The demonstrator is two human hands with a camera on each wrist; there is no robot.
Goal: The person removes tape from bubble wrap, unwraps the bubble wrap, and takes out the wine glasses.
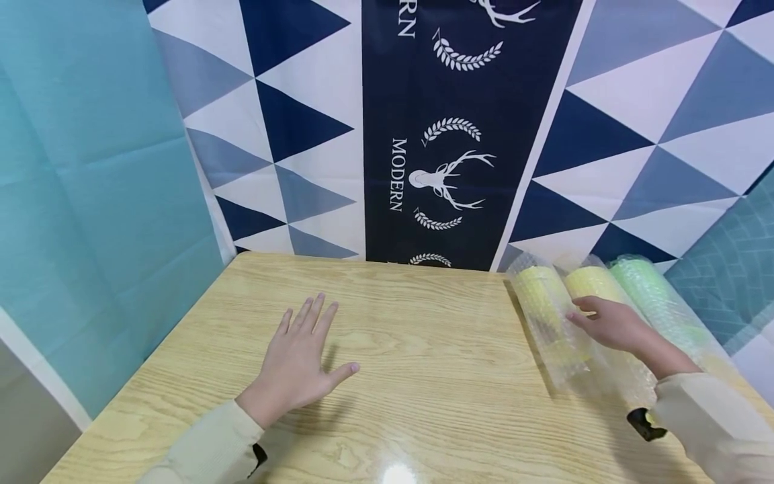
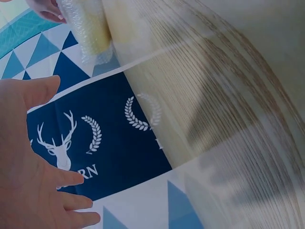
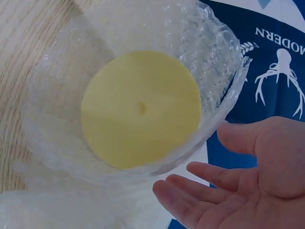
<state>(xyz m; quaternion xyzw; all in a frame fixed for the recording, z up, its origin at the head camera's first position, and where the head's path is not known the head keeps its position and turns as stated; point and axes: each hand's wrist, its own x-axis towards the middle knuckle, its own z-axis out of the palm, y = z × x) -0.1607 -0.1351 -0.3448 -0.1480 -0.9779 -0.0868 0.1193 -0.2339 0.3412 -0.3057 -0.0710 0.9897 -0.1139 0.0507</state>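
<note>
Three cylinders in clear bubble wrap stand side by side at the table's right: a left yellow cylinder, a middle yellow cylinder and a green cylinder. Over the two yellow ones is my right hand, its fingers loosely bent and holding nothing. The right wrist view shows a round, flat yellow end inside a loose sleeve of bubble wrap. My right thumb is close to that wrap's edge; whether it touches, I cannot tell. Above the table's left half, my left hand is spread with straight fingers.
The wood-grain table reaches back to a patterned cloth with triangles and a deer-head band. A teal sheet hangs along the left side, and another teal cloth is at the right.
</note>
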